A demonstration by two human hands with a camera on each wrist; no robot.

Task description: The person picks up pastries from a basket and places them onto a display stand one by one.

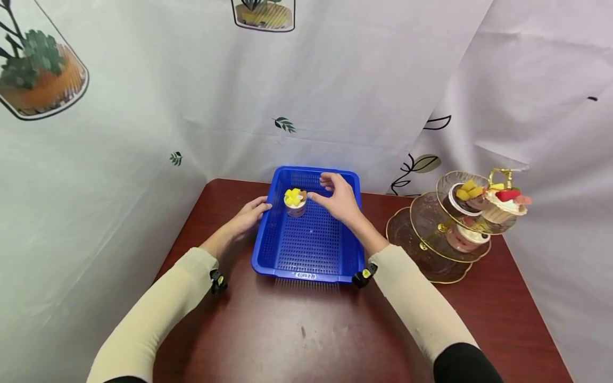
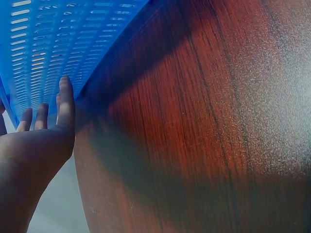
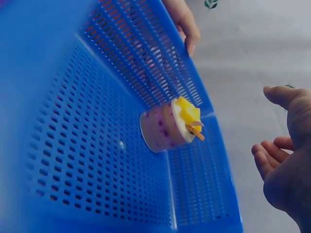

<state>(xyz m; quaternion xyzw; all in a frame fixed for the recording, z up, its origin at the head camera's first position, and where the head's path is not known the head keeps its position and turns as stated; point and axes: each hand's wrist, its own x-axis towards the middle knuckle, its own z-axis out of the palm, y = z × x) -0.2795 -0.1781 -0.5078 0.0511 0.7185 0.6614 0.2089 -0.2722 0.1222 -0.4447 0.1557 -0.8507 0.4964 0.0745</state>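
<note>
A blue perforated plastic basket (image 1: 311, 271) stands on the table. At its left rim, my left hand (image 1: 249, 214) holds on, its fingers (image 2: 65, 104) against the outer slotted wall in the left wrist view. Inside, near the far left, sits a dessert cup (image 1: 295, 202) with yellow cubes on a white top; the right wrist view shows the cup's pink-spotted side (image 3: 163, 128). My right hand (image 1: 341, 199) hovers over the basket, right of the cup, holding nothing. Its thumb and fingers are spread apart in the right wrist view.
A three-tier stand of gold-rimmed plates (image 1: 407, 234) stands at the right. On it are a dark cup with yellow cubes (image 1: 464, 198), a cupcake with red fruit (image 1: 505, 205) and a pink cup with white topping (image 1: 464, 239). A printed cloth (image 1: 335, 96) hangs behind the dark red table (image 1: 268, 335).
</note>
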